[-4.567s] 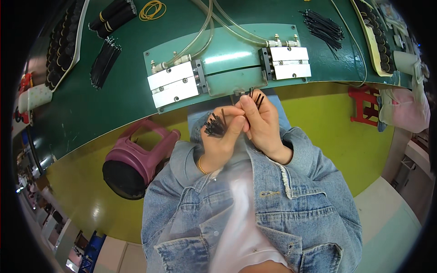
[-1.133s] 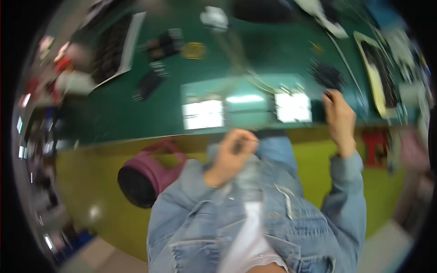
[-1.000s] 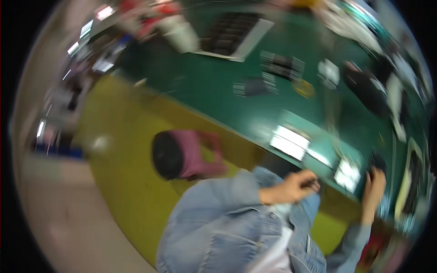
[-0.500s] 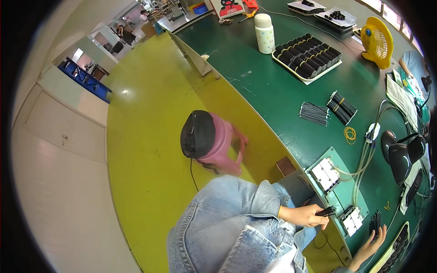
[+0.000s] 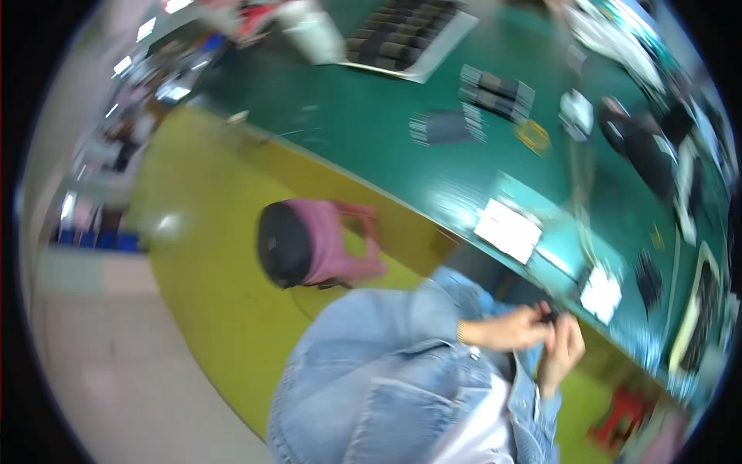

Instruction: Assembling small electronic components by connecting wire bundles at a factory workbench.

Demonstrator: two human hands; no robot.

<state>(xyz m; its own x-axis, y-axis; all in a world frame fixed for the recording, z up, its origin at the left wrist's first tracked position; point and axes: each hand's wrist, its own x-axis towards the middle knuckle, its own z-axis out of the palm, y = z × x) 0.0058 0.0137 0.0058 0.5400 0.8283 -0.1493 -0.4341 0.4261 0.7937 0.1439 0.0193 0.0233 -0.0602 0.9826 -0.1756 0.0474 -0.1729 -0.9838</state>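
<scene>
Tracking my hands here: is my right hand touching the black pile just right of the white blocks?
Apart. The head view shows green tabletop between the right hand and the black pile.

Clock centred on your hands, 12 = top of view. Your left hand [image 5: 510, 330] and right hand [image 5: 565, 352] sit close together just off the table edge. Nearest obstacles: left white block [image 5: 508, 230] at 11, right white block [image 5: 600, 295] at 2. Gap between them opens at 12 over the green base plate [image 5: 558, 241]; pale tubes [image 5: 585, 174] cross its far side. Widest room: open green tabletop [image 5: 363, 139] at 10:30. Past the right block at 2 it's tight: black strip bundle [image 5: 648, 282], then cable [image 5: 675, 267]; edged tray [image 5: 682, 340] at 3. Low passes: pink stool [image 5: 331, 243] at 10, red stool [image 5: 621, 416] at 5. Blur hides exact clearances.
</scene>
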